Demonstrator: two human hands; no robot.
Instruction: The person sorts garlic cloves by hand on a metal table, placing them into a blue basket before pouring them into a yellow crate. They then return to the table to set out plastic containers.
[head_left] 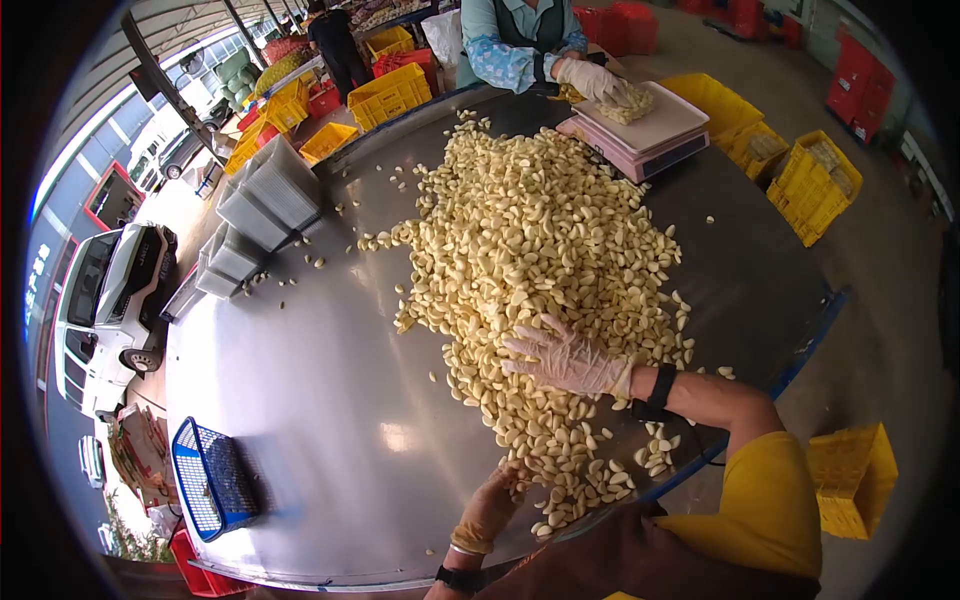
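A large heap of peeled garlic cloves (530, 230) spreads across the metal table (330, 400) and thins toward its near edge. My right hand (575, 362), in a thin whitish glove, lies on the near part of the heap with its fingers spread. Lower down, my gloved left hand (488, 512) is cupped against the left side of the cloves by the table's near edge. Its fingertips are partly hidden, and I see nothing gripped in it. Loose cloves lie between and around both hands.
Across the table, a co-worker's gloved hand (598, 82) touches garlic on a pink scale (640, 130). Clear plastic containers (268, 195) stack at the left edge. A blue basket (212, 480) stands front left. Yellow crates (815, 185) sit on the floor around.
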